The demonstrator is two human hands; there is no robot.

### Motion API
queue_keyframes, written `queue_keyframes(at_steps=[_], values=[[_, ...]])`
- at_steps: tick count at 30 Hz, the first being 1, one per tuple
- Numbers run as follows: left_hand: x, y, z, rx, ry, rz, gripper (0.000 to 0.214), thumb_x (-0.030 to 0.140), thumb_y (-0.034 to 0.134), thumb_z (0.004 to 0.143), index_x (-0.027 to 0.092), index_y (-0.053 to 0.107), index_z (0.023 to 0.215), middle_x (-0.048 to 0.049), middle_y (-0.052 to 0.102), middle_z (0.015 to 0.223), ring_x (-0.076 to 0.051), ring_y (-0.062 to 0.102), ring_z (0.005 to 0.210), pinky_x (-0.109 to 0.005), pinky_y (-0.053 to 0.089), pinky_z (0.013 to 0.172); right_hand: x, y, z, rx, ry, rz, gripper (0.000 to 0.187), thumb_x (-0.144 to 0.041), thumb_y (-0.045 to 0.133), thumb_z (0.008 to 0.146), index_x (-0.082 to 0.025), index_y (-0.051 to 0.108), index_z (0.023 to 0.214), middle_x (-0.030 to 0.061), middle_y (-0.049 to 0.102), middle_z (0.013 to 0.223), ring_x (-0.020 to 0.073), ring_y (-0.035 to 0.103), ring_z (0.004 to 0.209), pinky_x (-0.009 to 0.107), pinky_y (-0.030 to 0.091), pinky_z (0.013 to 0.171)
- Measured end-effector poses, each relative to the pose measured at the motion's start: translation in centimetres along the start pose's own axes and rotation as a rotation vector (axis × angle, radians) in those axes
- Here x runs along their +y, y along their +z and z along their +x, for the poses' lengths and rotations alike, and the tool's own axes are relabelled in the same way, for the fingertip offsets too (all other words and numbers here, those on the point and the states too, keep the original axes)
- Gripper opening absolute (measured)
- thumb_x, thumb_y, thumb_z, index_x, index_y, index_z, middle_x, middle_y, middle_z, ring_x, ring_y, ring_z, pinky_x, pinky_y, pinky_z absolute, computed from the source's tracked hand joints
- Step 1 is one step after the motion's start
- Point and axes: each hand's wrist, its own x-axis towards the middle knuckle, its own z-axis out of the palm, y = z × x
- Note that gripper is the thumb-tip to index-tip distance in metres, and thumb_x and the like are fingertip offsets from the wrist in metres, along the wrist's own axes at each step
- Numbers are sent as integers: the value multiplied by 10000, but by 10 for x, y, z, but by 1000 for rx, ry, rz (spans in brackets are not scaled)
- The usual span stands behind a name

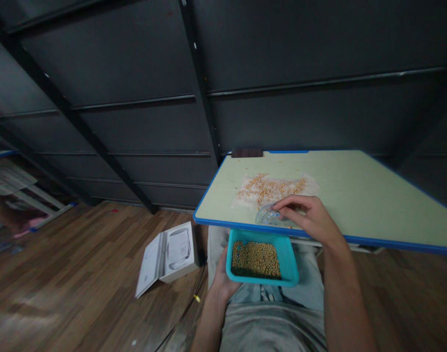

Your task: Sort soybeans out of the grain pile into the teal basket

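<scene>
Near seven o'clock on the counter, the right hand pinches a clear dish, yellow kernels and white grains lying at its twelve; off the edge, at the dish's six, the left hand grips a turquoise tub of beans.

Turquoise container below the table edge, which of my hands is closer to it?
Left. Your left hand is against the left side of the turquoise container; your right hand is farther off, over the table, its fingertips at a clear dish.
</scene>
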Motion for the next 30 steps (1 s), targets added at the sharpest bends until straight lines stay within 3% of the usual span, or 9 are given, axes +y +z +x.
queue_keyframes(at_steps=[11, 16, 30], values=[[1, 3, -1, -41, 2, 27, 382, 448, 656, 899, 168, 746, 1142, -112, 805, 1123, -340, 655, 1243, -432, 476, 1105, -4, 3, 0, 42, 24, 24, 110, -232, 686, 828, -240, 795, 837, 27, 803, 856, 186, 738, 749, 325, 615, 687], [0, 4, -1, -2, 15, 23, 368, 435, 679, 871, 191, 749, 1137, -116, 810, 1087, -355, 650, 1241, -470, 481, 1097, -2, 3, -1, 32, 47, 51, 101, -233, 690, 822, -235, 791, 829, 32, 806, 872, 189, 750, 769, 320, 624, 693], [0, 5, -3, -4, 15, 61, 387, 488, 689, 866, 186, 778, 1092, -94, 826, 1033, -343, 672, 1226, -418, 512, 1071, -4, 3, -2, 3, 66, 70, 101, -241, 693, 829, -226, 792, 841, 37, 813, 898, 176, 756, 730, 307, 633, 685]])
